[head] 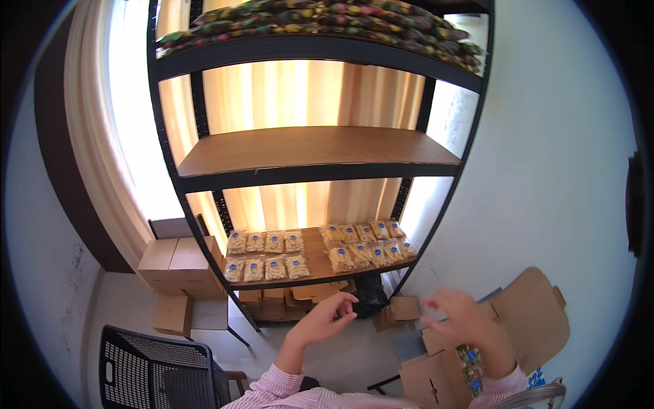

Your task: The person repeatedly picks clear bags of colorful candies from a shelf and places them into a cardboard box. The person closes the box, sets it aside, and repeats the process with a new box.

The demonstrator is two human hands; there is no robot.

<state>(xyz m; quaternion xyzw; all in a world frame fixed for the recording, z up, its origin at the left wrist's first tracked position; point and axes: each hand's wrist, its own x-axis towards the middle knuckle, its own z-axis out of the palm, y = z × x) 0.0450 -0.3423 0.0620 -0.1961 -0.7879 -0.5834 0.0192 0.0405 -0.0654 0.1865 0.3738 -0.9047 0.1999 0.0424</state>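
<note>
My left hand (332, 318) is in front of the lower shelf with nothing in it, its fingers loosely curled and the thumb apart. To the right, my right hand (452, 318) is blurred by motion, empty, with its fingers apart. Under the right forearm is an open cardboard box (437, 381), partly hidden by it; packets with colourful contents (471, 365) show inside. Clear bags of pale snack sticks (275, 267) with blue round labels lie in two rows on the lower shelf's left. More such bags, yellower (360, 253), lie on its right.
A black-framed shelving rack (317, 171) stands ahead, its top shelf stacked with colourful packets (317, 20). Below are cardboard boxes (273, 304) and a black plastic bag (370, 296). At left are stacked cartons (176, 263) and a black mesh chair (158, 370). A white wall (552, 153) bounds the right.
</note>
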